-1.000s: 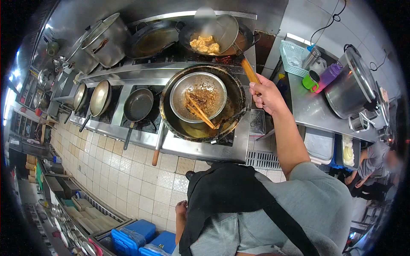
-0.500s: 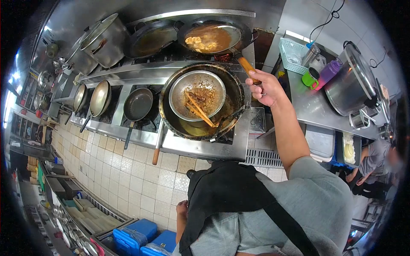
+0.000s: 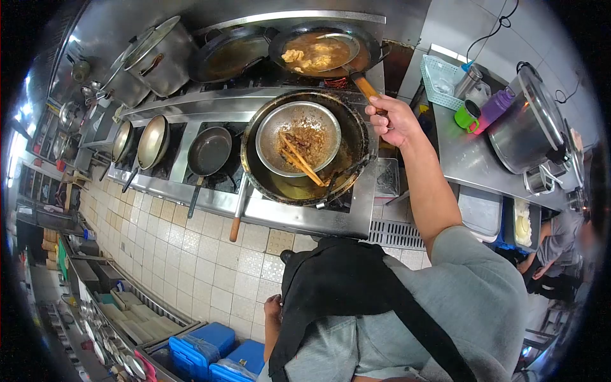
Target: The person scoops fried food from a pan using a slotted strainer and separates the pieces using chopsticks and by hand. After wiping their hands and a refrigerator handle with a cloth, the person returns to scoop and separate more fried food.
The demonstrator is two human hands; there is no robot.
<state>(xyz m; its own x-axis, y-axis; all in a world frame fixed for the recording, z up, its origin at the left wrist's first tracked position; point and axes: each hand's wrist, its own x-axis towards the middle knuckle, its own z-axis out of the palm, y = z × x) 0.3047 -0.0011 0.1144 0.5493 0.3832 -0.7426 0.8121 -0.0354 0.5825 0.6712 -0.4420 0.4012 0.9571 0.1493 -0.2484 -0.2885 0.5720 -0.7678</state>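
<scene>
My right hand [image 3: 391, 121] is closed around the wooden handle of a skimmer [image 3: 364, 84]. The skimmer's wide round metal head lies in a dark wok [image 3: 277, 56] at the back of the stove, partly sunk in brown liquid. Golden lumps of food [image 3: 305, 60] float to the left of the head. My left hand [image 3: 272, 307] hangs low beside the black apron [image 3: 344, 280], its fingers curled and nothing seen in them. In front of the wok, a metal bowl [image 3: 262, 137] with brown bits and wooden chopsticks [image 3: 302, 162] sits inside a large blackened pan [image 3: 249, 172].
A second wok [image 3: 230, 56] and tall pots [image 3: 159, 60] stand along the back left. Small frying pans [image 3: 210, 151] rest on the front burners. On the right counter are a green mug [image 3: 466, 114], a purple bottle [image 3: 493, 108] and a large cooker [image 3: 525, 127]. Someone sits far right.
My right hand has moved slightly up and away, pushing the skimmer a little deeper into the wok, its rim now more visible. The view has shifted slightly. My left hand stays low.
</scene>
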